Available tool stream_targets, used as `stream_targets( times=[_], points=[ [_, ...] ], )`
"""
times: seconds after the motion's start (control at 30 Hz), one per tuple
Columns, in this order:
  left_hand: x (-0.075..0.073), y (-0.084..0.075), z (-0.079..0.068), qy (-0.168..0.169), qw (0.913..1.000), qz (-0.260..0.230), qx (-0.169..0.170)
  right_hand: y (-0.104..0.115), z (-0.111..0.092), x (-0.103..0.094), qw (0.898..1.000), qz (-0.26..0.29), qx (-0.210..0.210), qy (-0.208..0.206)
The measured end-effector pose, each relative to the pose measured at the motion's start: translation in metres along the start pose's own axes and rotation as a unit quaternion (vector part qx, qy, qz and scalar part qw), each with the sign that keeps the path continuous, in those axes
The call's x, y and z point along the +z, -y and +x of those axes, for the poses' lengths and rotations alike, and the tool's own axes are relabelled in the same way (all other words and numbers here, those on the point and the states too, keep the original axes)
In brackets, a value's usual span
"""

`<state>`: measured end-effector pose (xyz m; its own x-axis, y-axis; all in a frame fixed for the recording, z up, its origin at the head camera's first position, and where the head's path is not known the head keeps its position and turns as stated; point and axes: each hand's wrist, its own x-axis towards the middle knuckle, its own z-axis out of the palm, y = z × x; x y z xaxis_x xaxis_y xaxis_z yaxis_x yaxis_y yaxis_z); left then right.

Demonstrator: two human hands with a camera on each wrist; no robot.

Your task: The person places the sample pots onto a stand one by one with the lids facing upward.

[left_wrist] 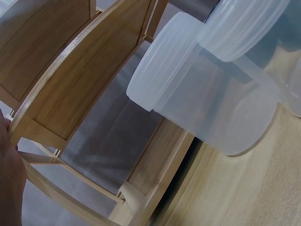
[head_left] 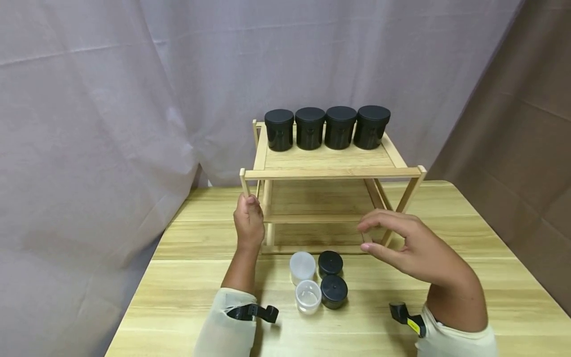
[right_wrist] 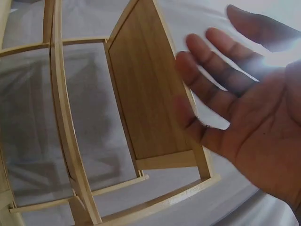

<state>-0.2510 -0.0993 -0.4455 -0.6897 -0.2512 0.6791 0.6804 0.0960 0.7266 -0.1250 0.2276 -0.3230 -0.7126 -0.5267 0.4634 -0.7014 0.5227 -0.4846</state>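
A light wooden folding shelf rack (head_left: 332,173) stands on the table. My left hand (head_left: 250,223) grips its left front leg just below the top rail; in the left wrist view only part of that hand (left_wrist: 10,181) shows at the edge, against the frame. Beside the right front leg my right hand (head_left: 410,243) is in the air, fingers bent loosely apart from the thumb. The right wrist view shows its palm (right_wrist: 254,120) bare and the fingers spread, nothing held. Several black lidded jars (head_left: 310,130) stand in a row on the top shelf.
In front of the rack, between my forearms, stand two translucent jars (head_left: 302,267) and two black jars (head_left: 334,291), close together on the wooden table (head_left: 178,302). Grey cloth (head_left: 214,74) hangs behind, and a brown cloth (head_left: 513,148) hangs on the right.
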Motion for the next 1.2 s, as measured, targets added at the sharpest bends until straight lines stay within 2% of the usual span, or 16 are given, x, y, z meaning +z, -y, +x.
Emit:
stream_targets(
  times=[0.13, 0.23, 0.47, 0.67, 0.97, 1.2],
  points=[
    [-0.001, 0.000, 0.000, -0.002, 1.0000, -0.004, -0.001, -0.005, 0.000, 0.000, 0.997, -0.021, 0.039, 0.060],
    [-0.001, 0.000, 0.000, 0.000, 1.0000, -0.003, -0.003, -0.008, 0.000, 0.001, 0.994, -0.023, 0.055, 0.089],
    [0.000, -0.002, 0.000, -0.004, 0.9999, -0.006, -0.008, -0.009, 0.000, 0.001, 0.990, -0.028, 0.085, 0.111],
    [0.000, -0.002, 0.000, -0.004, 0.9999, -0.010, -0.014, -0.012, 0.001, 0.004, 0.987, -0.037, 0.088, 0.129],
    [0.000, 0.001, 0.000, -0.005, 1.0000, -0.002, -0.006, -0.019, 0.008, 0.018, 0.972, -0.023, 0.133, 0.193],
    [0.000, 0.001, 0.000, 0.000, 1.0000, 0.001, 0.002, -0.021, 0.015, 0.031, 0.954, -0.009, 0.183, 0.238]
  ],
)
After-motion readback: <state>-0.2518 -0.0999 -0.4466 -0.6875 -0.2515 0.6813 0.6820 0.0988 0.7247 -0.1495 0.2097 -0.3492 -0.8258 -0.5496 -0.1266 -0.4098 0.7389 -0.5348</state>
